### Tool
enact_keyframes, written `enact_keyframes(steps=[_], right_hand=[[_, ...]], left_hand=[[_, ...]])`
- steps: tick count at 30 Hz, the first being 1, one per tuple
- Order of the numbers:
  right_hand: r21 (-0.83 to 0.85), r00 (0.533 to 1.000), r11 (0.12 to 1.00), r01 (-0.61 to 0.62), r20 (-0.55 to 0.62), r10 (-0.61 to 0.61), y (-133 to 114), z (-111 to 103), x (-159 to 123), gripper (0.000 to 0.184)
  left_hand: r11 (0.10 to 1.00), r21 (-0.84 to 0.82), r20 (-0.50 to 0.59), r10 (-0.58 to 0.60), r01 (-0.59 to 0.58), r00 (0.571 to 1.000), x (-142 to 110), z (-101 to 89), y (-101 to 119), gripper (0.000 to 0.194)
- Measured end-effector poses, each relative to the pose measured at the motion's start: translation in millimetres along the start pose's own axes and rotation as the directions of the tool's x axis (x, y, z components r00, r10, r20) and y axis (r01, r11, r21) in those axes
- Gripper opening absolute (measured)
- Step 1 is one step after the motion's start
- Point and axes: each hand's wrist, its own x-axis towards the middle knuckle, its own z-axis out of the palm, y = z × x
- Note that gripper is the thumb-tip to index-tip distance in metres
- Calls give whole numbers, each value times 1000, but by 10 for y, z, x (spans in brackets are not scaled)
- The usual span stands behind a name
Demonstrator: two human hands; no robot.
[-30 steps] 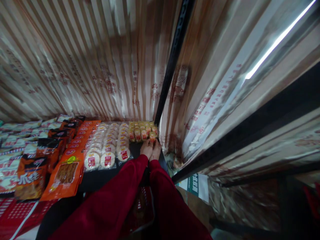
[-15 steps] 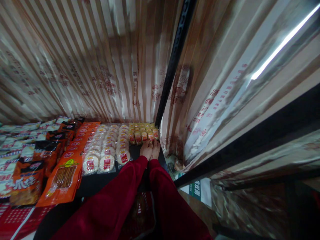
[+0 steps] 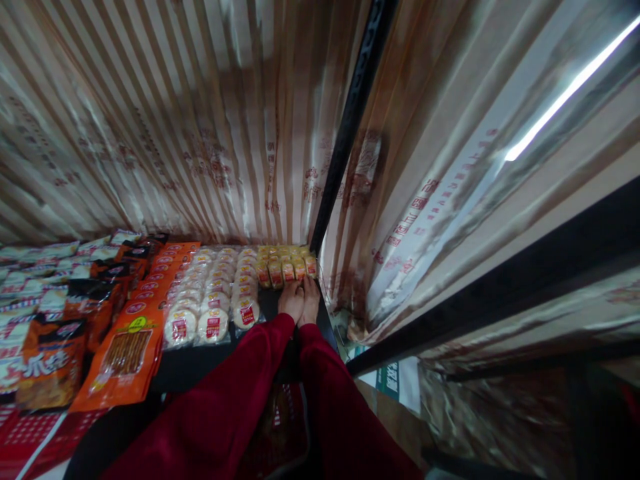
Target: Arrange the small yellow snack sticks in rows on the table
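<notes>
Nearest to the camera, 2 dark-red cloth sleeves (image 3: pixel 215 393) are stretched forward over a flat black shelf (image 3: pixel 180 363). At the ends of these, the bare left hand (image 3: pixel 291 301) and the bare right hand (image 3: pixel 310 305) are held close together, side by side, with their fingers pointed away. Whether anything is clamped between the fingers cannot be told (the fingertips are small and dim here). By the left hand, though apart from it, flat round white cakes in clear wrappers (image 3: pixel 213 325) are laid in 3 overlapping rows. If the left forearm were swung sideways, the front cakes could be caught by the sleeve and the rows spoiled. Farther left, flat orange packets (image 3: pixel 125 353) are overlapped in the same manner; their slippery film could let them slide if they were brushed.

Just beyond the fingertips, small block-shaped packets in yellow wrappers (image 3: pixel 287 270) are placed in tight rows, about 5 across in front. By too strong a push there, the back packets could be pressed up or tipped over, since little room is left before the striped plastic sheet (image 3: pixel 240 133) behind. At the right end, a packet could also be squeezed against the black metal post (image 3: pixel 345 140).
</notes>
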Motion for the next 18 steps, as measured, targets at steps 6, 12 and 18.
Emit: enact_keyframes(steps=[6,12,18], right_hand=[[-19,995,998,57,79,-55,-20,-6,32,38],[33,1000,999,-7,9,7,20,19,21,42],[30,997,997,75,-4,-75,-140,-134,4,37]], left_hand=[[999,-33,65,23,-21,998,52,-2,-56,38],[998,-58,32,17,-15,999,52,-3,-62,38],[996,-83,-10,10,-10,1000,7,2,-46,33]])
